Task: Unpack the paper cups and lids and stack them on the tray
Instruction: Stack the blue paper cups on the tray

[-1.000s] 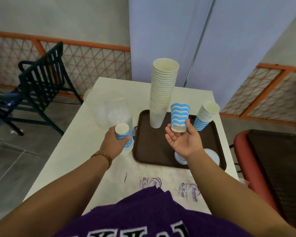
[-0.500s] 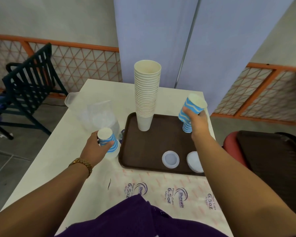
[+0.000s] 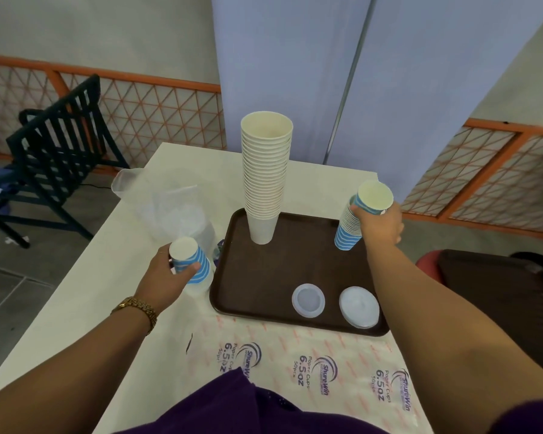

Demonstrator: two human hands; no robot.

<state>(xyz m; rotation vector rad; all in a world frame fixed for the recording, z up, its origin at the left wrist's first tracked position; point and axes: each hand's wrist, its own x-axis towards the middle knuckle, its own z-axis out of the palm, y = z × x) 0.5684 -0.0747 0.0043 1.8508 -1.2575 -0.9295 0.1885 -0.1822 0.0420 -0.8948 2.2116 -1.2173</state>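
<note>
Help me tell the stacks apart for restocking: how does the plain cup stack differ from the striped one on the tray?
The cream stack is plain and unprinted; the blue-striped stack carries wavy blue bands. The cream stack is much taller and stands free at the back of the brown tray; the blue-striped stack is shorter, leans, and the right hand grips its top. Both stand mouth up on the tray.

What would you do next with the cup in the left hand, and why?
Probably carry it over to the blue-striped stack on the tray. The left hand grips one striped cup beside the tray, and the right hand is already seating another cup on that stack.
</note>
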